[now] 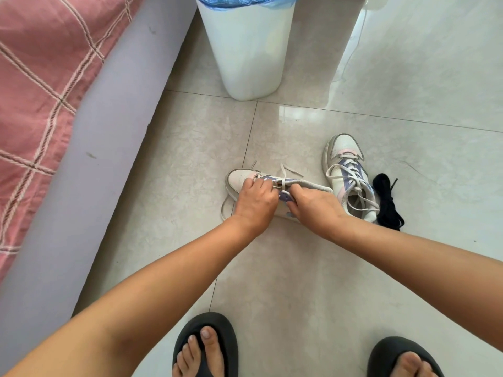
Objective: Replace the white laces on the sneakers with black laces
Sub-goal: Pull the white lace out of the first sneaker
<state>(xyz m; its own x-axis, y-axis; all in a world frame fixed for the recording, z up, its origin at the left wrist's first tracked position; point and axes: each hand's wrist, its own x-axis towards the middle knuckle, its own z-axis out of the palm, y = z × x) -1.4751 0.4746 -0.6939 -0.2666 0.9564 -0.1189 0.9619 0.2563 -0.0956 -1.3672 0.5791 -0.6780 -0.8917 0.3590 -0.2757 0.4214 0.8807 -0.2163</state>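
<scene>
A white, pink and purple sneaker (239,178) lies on its side on the tiled floor, toe to the left. My left hand (254,201) covers its lace area, fingers curled onto the white lace (284,175). My right hand (313,206) grips the sneaker's upper near the tongue, thumb by a purple eyelet panel. Loose lace ends stick out above and a loop trails left below the toe. The second sneaker (347,170) stands to the right, still laced in white. A bundle of black laces (388,205) lies just right of it.
A white bin (247,50) with a blue liner stands behind the shoes. A lilac bed edge (89,148) with a pink checked cover runs along the left. A thin white cable (351,53) hangs at the back right. My feet in black sandals (206,346) are at the bottom.
</scene>
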